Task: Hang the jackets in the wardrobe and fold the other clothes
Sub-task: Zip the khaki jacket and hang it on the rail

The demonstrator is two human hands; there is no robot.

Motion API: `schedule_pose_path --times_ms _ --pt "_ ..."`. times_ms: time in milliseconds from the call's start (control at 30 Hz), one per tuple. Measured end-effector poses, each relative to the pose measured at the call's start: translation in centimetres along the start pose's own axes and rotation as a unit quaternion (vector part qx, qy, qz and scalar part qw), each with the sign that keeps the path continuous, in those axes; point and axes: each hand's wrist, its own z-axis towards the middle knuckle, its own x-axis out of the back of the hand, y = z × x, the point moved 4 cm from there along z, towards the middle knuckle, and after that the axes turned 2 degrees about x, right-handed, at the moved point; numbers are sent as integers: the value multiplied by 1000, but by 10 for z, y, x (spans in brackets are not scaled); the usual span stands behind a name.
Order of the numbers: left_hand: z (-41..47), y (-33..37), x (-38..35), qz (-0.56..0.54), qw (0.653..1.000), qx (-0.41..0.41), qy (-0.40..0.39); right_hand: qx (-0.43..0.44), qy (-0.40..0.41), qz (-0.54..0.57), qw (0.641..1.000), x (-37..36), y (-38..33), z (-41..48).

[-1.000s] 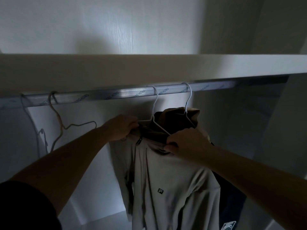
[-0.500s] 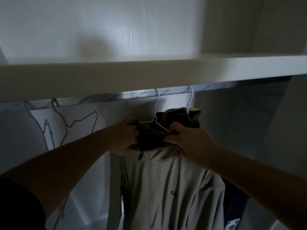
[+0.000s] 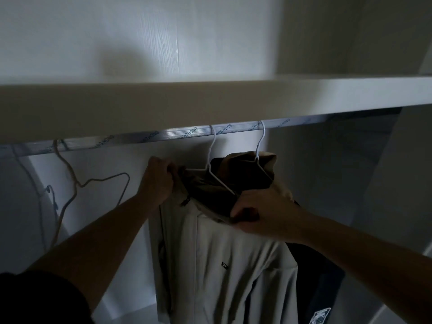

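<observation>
A pale grey zip jacket (image 3: 224, 258) with a small chest logo hangs on a white wire hanger (image 3: 211, 160) from the metal wardrobe rail (image 3: 145, 139). My left hand (image 3: 157, 181) grips the jacket's left shoulder at the collar. My right hand (image 3: 261, 213) pinches the dark collar lining on the right side. Behind it a second white hanger (image 3: 259, 148) carries a tan garment (image 3: 261, 164). A dark navy garment (image 3: 320, 291) with a white badge hangs behind my right forearm.
A thick white shelf (image 3: 210, 99) runs just above the rail. An empty tan wire hanger (image 3: 77, 178) and a thin one (image 3: 46, 197) hang at the left. The wardrobe's white back wall (image 3: 98, 206) and right side panel (image 3: 397, 183) close the space.
The jacket has shifted on its hanger and its collar now hangs wider open. My right hand has dropped to the collar's right edge; my left hand has lifted a little toward the hanger's arm.
</observation>
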Motion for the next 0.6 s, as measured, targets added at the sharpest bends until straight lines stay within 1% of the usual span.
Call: schedule_pose_path --times_ms 33,67,100,133,167,200,233,267,300,367,433,467,533,567,600 --pt "0 -1 -6 -52 996 66 -14 6 25 6 1000 -1 -1 -3" --pt "1 -3 -11 -125 982 137 -26 3 72 9 997 0 -1 -6" --pt "1 -5 -17 -206 956 204 -35 -8 115 10 993 1 0 -9" --pt "0 -7 -21 -279 923 262 -38 -30 140 11 990 -1 2 -10" --pt "0 -7 -24 -332 894 300 -36 -62 144 15 988 -4 5 -11" --pt "2 -7 -27 -359 875 323 -31 -103 124 30 986 -11 8 -11" --pt "2 -6 -28 -368 867 334 -27 -142 96 56 984 -17 12 -11" --pt "4 -4 -29 -358 873 331 -22 -167 77 80 980 -22 13 -11" --pt "5 -1 -28 -331 891 311 -15 -176 71 97 977 -24 13 -11" --pt "6 3 -29 -255 930 265 -12 -150 81 127 977 -25 7 -11" --pt "3 8 -28 -158 953 257 -23 -110 106 139 978 -20 0 -15" --pt "0 12 -26 -118 961 248 -23 -98 126 118 980 -15 -3 -17" --pt "-5 24 -21 -79 980 181 3 -79 210 24 974 1 -7 -22" --pt "-11 34 -20 -86 987 136 22 -77 265 -34 961 11 -7 -24" --pt "-18 43 -19 -106 989 92 39 -98 309 -90 942 19 -5 -27"
